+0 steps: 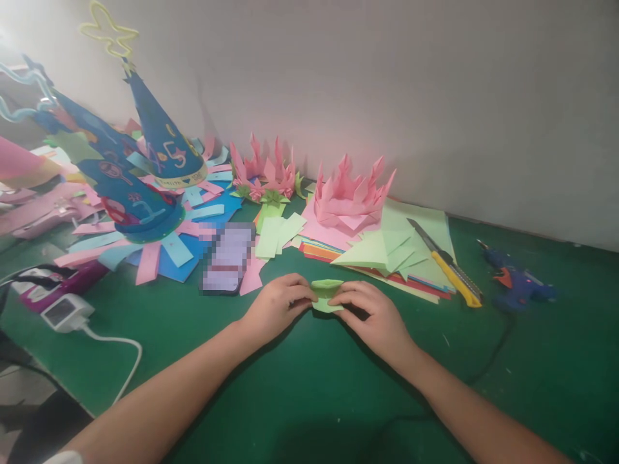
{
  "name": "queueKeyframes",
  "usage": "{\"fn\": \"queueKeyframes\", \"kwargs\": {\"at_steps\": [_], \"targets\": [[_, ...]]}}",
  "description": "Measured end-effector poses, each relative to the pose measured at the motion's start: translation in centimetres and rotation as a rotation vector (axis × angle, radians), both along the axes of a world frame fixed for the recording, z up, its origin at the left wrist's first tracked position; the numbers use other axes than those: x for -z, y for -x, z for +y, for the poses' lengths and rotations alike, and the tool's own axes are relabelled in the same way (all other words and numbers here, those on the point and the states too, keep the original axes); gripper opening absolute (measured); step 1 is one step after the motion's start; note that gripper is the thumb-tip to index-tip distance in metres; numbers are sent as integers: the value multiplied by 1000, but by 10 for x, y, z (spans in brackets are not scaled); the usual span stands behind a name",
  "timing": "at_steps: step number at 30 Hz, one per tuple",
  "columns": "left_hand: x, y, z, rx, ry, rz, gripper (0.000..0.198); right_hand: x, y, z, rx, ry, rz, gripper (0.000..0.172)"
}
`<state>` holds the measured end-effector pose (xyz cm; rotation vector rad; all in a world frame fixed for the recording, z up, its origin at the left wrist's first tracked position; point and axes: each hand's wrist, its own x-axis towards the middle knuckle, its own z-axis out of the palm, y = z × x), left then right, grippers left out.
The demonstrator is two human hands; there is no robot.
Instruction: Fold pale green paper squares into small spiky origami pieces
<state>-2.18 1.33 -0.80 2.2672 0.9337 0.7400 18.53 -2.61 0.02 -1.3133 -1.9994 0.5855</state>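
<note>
2 hands pinch folded green paper; blue cone perhaps reads 5.

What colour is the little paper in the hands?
The paper is light green, clearest in the head view.

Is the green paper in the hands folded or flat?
Folded: the green paper is a small layered shape with raised edges, pinched between the left hand and right hand.

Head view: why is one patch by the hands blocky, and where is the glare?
Head view: a pixelated rectangle masks something flat left of the green folded paper; glare washes out the top left corner; the forearms cast soft shadows on the green table.
</note>
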Motion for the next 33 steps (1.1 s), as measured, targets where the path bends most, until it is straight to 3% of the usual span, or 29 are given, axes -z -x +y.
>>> {"fn": "queueKeyframes", "kwargs": {"at_steps": [4, 9, 20, 24, 27, 33], "targets": [[-2, 1, 1, 25, -28, 24, 18, 1, -2, 1, -40, 27, -10, 12], [-6, 2, 2, 61, -66, 46, 21, 2, -4, 1, 54, 30, -6, 9], [-11, -1, 1, 51, -41, 120, 26, -1, -3, 1, -30, 12, -40, 19], [-10, -2, -1, -14, 16, 116, 15, 2, -2, 1, -2, 28, -51, 14], [-10, -3, -4, -98, 99, 104, 13, 5, -2, 0, 98, 101, 4, 10], [-10, -5, -5, -107, 79, 123, 5, 5, 2, -1, 142, 131, -1, 7]]}}
